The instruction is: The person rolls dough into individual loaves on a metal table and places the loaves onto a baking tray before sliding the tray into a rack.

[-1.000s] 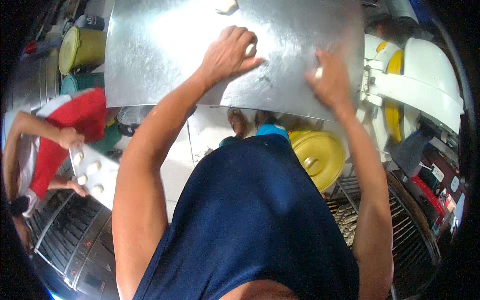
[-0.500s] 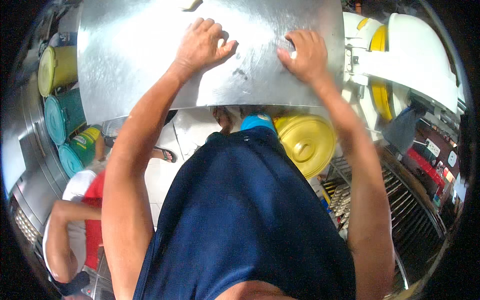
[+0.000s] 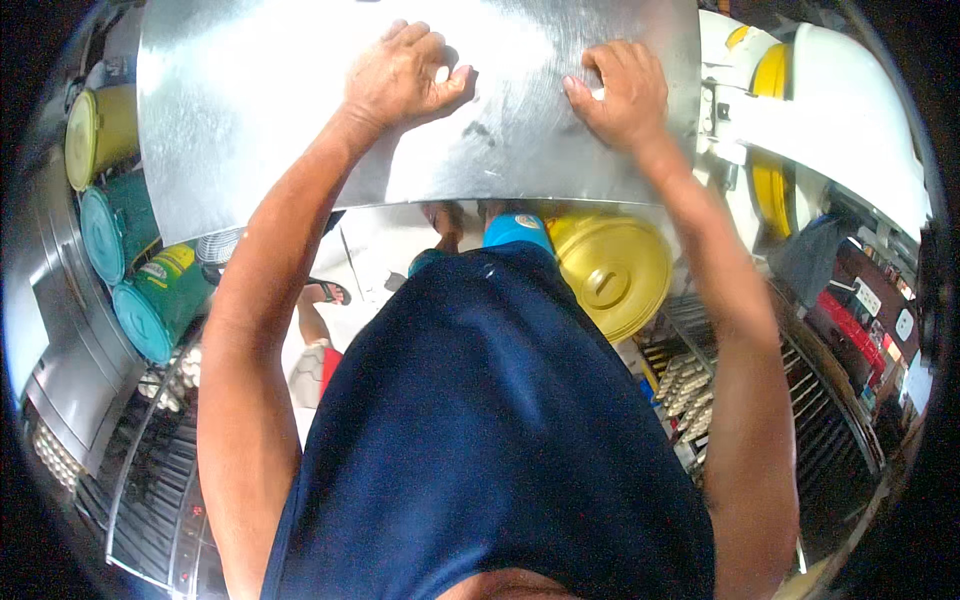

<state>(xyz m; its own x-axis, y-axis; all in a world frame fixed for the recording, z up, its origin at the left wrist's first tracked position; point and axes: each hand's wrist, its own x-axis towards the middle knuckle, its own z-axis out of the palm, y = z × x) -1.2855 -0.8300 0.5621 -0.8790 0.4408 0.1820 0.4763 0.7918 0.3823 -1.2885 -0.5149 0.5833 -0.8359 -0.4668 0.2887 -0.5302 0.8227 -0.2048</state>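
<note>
Left hand (image 3: 398, 75) curled around a white dough piece (image 3: 441, 74) on the tabletop (image 3: 520, 160); right hand (image 3: 630, 95), apart, curled around a second piece (image 3: 598, 93), each showing beside the thumb. A yellow bin (image 3: 625, 265) stood below the tabletop's near edge, a white machine (image 3: 850, 130) to the right.

Light is reflected by the metal bench (image 3: 290, 120). On it, a small pale lump (image 3: 441, 75) is partly covered by the curled left hand (image 3: 395, 80), and another pale lump (image 3: 598, 94) by the right hand (image 3: 631, 95). Between the hands, the surface is marked by a dark smudge (image 3: 478, 129).
</note>
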